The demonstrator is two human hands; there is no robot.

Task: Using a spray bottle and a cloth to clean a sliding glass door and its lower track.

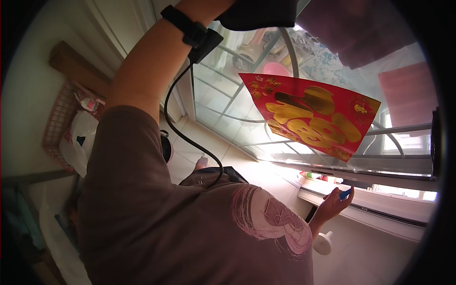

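My left arm point(146, 67) is raised towards the top edge, with a black strap and a small black device point(205, 44) at the wrist. The left hand itself is out of view; a dark object point(260, 14) fills the top edge beside the wrist. My right hand point(333, 205) is low at the right and pinches a small blue object point(345, 194) between thumb and finger; its kind is unclear. In front of me, a red sheet with raised gold characters point(310, 117) lies against a glass door panel point(221, 92). Whether it is stuck there I cannot tell.
A black cable point(174, 121) runs from the wrist device down to my waist. A wire basket point(57, 124) with a white plastic bag point(83, 137) stands at the left. Window track point(388, 213) runs below my right hand, near a white round fitting point(323, 243). A pink sheet point(406, 94) shows at far right.
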